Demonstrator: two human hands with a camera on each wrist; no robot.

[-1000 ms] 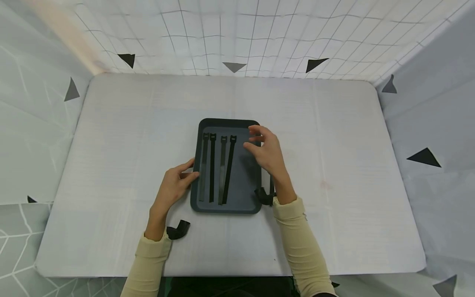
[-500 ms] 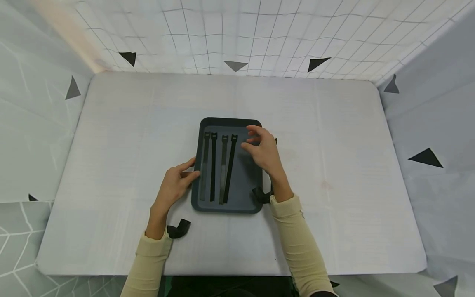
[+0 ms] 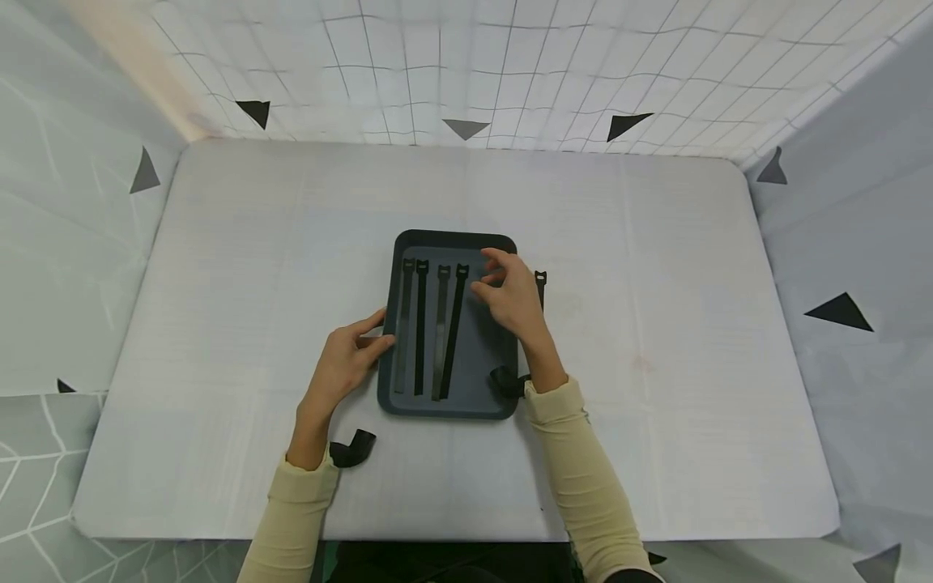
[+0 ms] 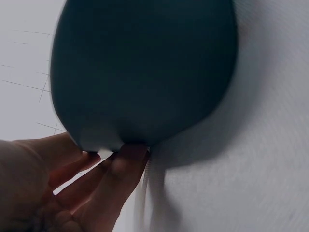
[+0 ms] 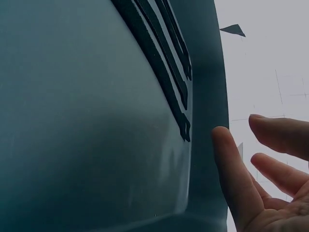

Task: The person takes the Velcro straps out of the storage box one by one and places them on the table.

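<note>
In the middle of the frame, a dark tray [image 3: 477,364] holds four black straps [image 3: 420,332]; a fifth strap [image 3: 542,296] (partly behind the right hand [image 3: 516,300]) lies right of it on the surface [image 3: 700,340]. The left hand [image 3: 344,360] pinches the tray's left rim; the right hand's fingers are apart.
</note>
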